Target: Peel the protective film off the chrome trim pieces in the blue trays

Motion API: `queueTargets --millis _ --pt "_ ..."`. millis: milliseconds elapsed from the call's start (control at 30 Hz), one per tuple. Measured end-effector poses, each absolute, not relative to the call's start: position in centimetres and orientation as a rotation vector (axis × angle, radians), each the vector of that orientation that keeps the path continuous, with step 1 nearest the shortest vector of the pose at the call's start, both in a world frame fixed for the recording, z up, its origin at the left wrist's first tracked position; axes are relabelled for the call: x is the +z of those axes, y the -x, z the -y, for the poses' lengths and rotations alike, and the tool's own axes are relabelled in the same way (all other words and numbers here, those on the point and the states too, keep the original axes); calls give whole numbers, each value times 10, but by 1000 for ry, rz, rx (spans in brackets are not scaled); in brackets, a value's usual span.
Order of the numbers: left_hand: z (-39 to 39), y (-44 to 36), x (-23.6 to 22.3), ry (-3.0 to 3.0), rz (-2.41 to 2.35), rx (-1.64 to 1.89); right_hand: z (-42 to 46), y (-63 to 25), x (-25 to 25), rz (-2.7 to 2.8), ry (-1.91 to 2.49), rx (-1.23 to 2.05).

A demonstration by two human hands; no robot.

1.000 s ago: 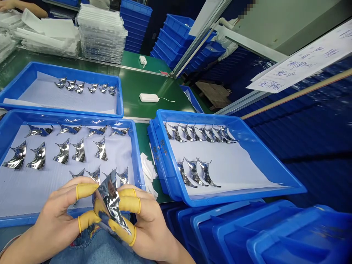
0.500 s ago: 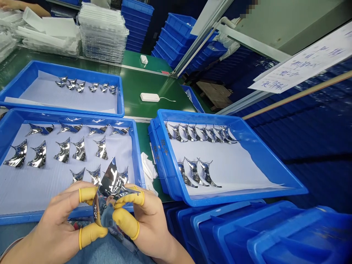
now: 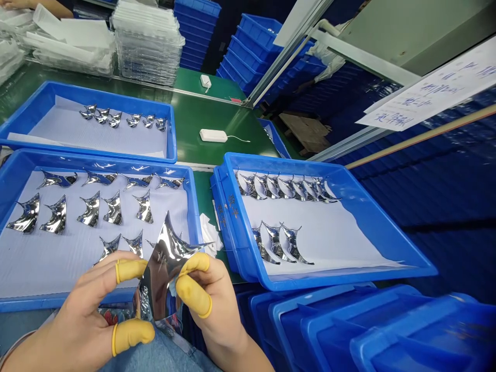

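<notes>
A shiny chrome-plated curved part (image 3: 163, 274) with pointed corners is held up before me, its broad mirror face turned towards the camera. My right hand (image 3: 213, 299) pinches its right edge between thumb and finger, both in yellow finger cots. At the left side, my left hand (image 3: 93, 305) has its cot-covered index finger and thumb round the part's edge and lower corner. Behind the hands lies a blue tray (image 3: 196, 217) lined with white paper, where similar chrome parts (image 3: 90, 209) lie in rows. The held part hides some of them.
To the right, a blue tray (image 3: 349, 248) holds chrome parts in two rows, with more blue trays (image 3: 310, 330) below. Another tray (image 3: 172, 129) with smaller chrome pieces stands behind. A white device (image 3: 214, 135) lies on the green table (image 3: 186, 113) near stacked clear plastic trays (image 3: 149, 51).
The chrome part has been turned so its broad face now shows to the camera. My right hand has shifted slightly right; my left hand stays at the part's left side.
</notes>
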State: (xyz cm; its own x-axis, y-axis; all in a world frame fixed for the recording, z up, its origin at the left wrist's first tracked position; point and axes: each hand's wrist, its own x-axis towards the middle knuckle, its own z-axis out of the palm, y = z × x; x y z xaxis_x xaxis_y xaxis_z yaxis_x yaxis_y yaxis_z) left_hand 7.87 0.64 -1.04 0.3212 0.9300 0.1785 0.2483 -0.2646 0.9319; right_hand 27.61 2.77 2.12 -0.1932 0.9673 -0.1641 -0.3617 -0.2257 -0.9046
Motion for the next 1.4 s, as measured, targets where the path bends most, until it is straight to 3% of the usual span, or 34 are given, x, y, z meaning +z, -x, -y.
queueTargets --millis 533,1167,1400 --pt "-22 -85 8 -1844 -872 1082 -30 -277 19 495 986 1796" --pt "-13 -86 20 -1430 -781 1087 -41 -249 -3 139 961 2080" --pt "-20 -86 27 -1395 -768 1096 -42 -252 -1 209 951 2048"
